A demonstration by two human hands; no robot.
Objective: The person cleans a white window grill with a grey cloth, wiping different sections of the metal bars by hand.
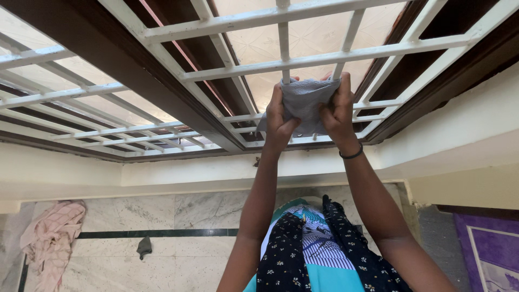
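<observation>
Both my arms reach toward a window with a white metal grille (pixel 254 67) set in a dark brown wooden frame (pixel 124 65). My left hand (pixel 279 120) and my right hand (pixel 338 111) both grip one bunched grey cloth (pixel 305 100). The cloth is pressed against a vertical white bar of the grille, between two horizontal bars. A thin black band circles my right wrist. Frosted patterned glass shows behind the bars.
A second grilled window (pixel 81 108) lies to the left. Below the windows runs a cream ledge (pixel 184 173), then a marble wall. A pink checked cloth (pixel 51 238) and a small dark rag (pixel 144 247) lie at the lower left. A purple mat (pixel 494 254) sits at the lower right.
</observation>
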